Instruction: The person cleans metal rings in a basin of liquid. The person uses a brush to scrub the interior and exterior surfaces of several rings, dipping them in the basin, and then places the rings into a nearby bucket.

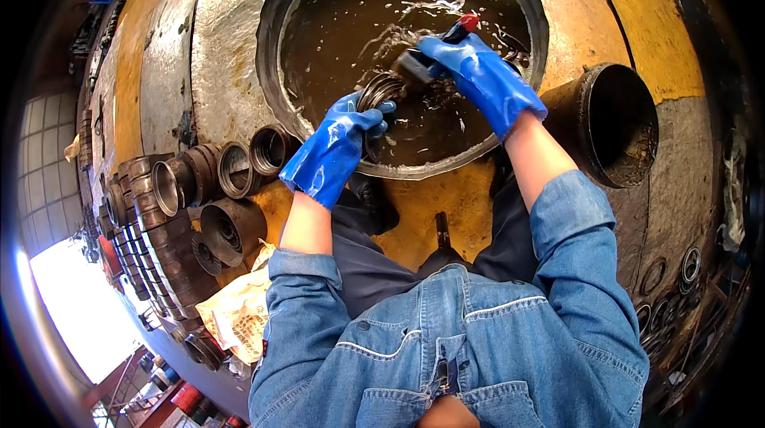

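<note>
Both my hands wear blue rubber gloves and are over a round dark tub point(271, 53) of murky brown liquid. My left hand point(356, 119) is closed round a shiny metal ring point(381, 90) with grooved or stacked edges, at the tub's near left side. In my right hand point(456, 55) is a brush point(414, 66) with a dark handle and a red end; its head is blurred by motion and lies close to the ring. Ripples spread in the liquid beneath it. More metal pieces point(514, 49) show at the tub's right inner side.
Several greasy metal rings point(236, 169) and cylinders stand on the left, beside a crumpled paper sack point(239, 312). A large open metal cylinder point(621, 125) lies right of the tub. More rings point(690, 265) lie at far right. The floor point(446, 197) is yellow and stained.
</note>
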A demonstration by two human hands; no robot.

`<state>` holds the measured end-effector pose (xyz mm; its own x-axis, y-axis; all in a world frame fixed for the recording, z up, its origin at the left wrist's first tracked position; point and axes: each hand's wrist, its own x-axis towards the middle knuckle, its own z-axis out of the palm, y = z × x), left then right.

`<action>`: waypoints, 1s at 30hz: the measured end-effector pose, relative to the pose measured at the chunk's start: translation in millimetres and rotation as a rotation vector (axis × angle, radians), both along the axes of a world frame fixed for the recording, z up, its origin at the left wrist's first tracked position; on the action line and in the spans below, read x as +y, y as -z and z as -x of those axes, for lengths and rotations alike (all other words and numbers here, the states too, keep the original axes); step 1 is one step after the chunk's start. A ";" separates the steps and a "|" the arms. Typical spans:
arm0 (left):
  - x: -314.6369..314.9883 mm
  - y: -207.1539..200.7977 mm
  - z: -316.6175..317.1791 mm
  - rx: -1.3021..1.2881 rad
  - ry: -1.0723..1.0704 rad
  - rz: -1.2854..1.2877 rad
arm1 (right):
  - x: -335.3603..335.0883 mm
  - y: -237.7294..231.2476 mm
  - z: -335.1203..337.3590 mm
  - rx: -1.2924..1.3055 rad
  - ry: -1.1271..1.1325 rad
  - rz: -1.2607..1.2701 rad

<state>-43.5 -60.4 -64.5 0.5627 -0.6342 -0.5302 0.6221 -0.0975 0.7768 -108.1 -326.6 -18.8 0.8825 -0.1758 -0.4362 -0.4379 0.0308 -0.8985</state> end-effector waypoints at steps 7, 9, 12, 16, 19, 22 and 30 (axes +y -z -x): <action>-6.3 4.6 1.3 -0.044 0.051 0.040 | 13.4 21.3 -20.6 0.063 -0.163 0.202; -12.7 -1.4 3.7 -0.030 0.052 0.053 | 0.3 38.4 -20.1 0.061 -0.133 0.129; -15.2 -5.6 3.2 0.019 0.073 -0.138 | -1.1 51.1 -6.9 0.107 0.037 0.285; -30.8 -2.8 1.2 0.067 0.120 -0.222 | -18.9 59.4 -4.0 0.272 -0.050 0.443; -35.9 13.5 6.4 0.003 0.013 -0.119 | -24.2 37.2 -0.2 0.259 0.125 0.388; -38.5 4.3 18.2 -0.096 -0.076 0.051 | -22.6 11.2 19.9 0.014 0.362 0.410; -22.7 4.7 7.2 0.095 -0.050 0.074 | -34.5 -9.4 26.1 0.167 0.222 0.282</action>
